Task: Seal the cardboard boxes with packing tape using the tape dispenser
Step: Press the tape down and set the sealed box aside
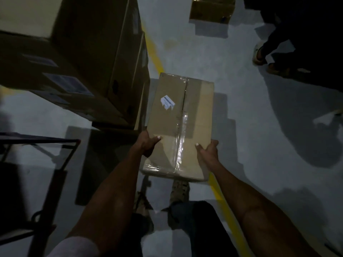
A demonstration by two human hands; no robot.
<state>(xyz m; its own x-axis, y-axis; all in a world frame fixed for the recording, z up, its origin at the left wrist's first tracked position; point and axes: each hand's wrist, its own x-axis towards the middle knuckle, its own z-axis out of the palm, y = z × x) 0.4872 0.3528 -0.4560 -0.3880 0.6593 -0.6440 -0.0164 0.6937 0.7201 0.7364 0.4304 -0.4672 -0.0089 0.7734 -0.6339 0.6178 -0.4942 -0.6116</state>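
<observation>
— What is seen of the room?
— A grey floor (250,127) is shown in dim light, and it is crossed by a yellow line (153,51). Dark shadows are cast on it.

— And around it?
— Large stacked cartons (78,58) are placed at the left, beside the line. A dark metal frame (42,143) is seen at the lower left. The feet of another person (259,54) are seen at the upper right.

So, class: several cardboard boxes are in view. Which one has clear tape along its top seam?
The box held between both hands, unlike the big stacked boxes at left and the small distant box.
</observation>
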